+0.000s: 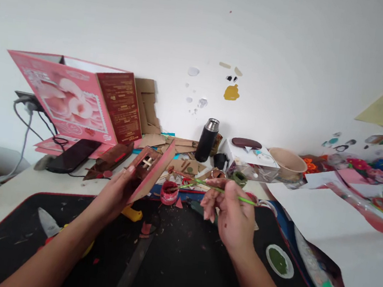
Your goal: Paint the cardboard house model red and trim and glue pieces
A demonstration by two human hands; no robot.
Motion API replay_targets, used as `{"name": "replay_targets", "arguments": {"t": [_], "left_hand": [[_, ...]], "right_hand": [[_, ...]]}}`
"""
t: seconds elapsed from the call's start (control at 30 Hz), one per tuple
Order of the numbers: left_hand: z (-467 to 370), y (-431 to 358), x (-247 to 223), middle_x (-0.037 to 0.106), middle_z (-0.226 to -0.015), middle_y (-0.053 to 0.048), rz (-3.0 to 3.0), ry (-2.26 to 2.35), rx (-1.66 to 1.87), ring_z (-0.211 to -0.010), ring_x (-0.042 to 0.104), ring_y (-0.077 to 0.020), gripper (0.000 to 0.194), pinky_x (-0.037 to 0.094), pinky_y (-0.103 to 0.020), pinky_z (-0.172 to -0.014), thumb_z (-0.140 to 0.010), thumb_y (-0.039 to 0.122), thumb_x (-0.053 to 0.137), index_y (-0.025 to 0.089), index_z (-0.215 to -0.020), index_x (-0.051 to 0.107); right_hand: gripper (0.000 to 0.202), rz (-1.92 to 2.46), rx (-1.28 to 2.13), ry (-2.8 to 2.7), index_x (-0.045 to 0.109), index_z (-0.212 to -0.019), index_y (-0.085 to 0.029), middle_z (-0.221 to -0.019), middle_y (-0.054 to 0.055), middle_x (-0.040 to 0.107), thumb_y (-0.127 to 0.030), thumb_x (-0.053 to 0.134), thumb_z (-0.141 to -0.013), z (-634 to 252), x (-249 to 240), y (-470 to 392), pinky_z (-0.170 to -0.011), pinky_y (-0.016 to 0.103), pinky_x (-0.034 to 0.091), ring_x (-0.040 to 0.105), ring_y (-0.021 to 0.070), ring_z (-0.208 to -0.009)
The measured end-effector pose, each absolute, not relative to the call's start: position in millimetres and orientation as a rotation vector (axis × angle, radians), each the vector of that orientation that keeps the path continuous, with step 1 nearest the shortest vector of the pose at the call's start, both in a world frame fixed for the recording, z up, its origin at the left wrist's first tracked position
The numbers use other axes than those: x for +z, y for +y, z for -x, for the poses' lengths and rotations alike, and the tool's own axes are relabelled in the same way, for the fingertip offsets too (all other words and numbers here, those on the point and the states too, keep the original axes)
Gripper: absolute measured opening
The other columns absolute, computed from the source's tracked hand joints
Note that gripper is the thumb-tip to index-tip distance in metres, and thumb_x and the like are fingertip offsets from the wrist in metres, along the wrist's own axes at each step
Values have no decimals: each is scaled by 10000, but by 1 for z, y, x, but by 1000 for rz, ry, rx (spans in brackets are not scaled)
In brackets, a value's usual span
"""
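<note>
My left hand (pixel 120 186) grips a small cardboard piece (pixel 154 171), tilted up, with a pink edge and a brown face that bears a little window-like opening. In my right hand (pixel 231 205) is a thin green-handled paintbrush (pixel 244 199), held between thumb and fingers and pointing left. Its tip lies near a second brush (pixel 186 186) that leans in a small pot of red paint (pixel 169 196). The pot stands between my hands, beyond the black mat (pixel 179 264).
Scissors (pixel 48 223) lie on the mat's left, a lid of green paint (pixel 280 261) on its right. Behind are a black thermos (pixel 207 141), cardboard scraps, a green paint jar (pixel 238 178), a white box (pixel 251 158) and a pink box (pixel 73 99). Papers (pixel 329 223) spread at right.
</note>
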State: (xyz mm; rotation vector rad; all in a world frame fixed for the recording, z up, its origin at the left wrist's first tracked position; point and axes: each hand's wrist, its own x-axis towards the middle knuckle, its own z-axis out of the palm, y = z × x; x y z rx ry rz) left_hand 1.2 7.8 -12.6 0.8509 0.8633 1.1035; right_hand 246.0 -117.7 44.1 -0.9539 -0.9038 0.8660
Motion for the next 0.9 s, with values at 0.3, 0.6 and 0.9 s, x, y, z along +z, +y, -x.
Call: {"name": "replay_targets", "arguments": {"t": [0.3, 0.6, 0.9], "left_hand": [[-3, 5, -16, 878, -1136, -95, -882, 877, 1044, -1164, 804, -355, 692, 644, -359, -917, -751, 716, 921, 215, -1218, 821], [0, 6, -20, 878, -1093, -121, -865, 862, 1020, -988, 832, -291, 689, 647, -309, -832, -791, 694, 905, 169, -1224, 804], [0, 4, -18, 879, -1155, -120, -879, 845, 993, -1104, 829, -352, 658, 655, -372, -903, -830, 667, 881, 207, -1294, 801]], "right_hand": [[530, 872, 948, -886, 756, -883, -195, -632, 36, 726, -711, 725, -1002, -232, 22, -116, -361, 211, 389, 572, 125, -383], [519, 865, 992, -890, 792, -907, -190, -625, 42, 736, -703, 765, -978, -231, 19, -115, -353, 201, 383, 618, 142, -399], [522, 892, 1009, -904, 759, -871, -188, -667, 67, 762, -695, 738, -995, -231, 14, -113, -359, 207, 383, 633, 153, -424]]}}
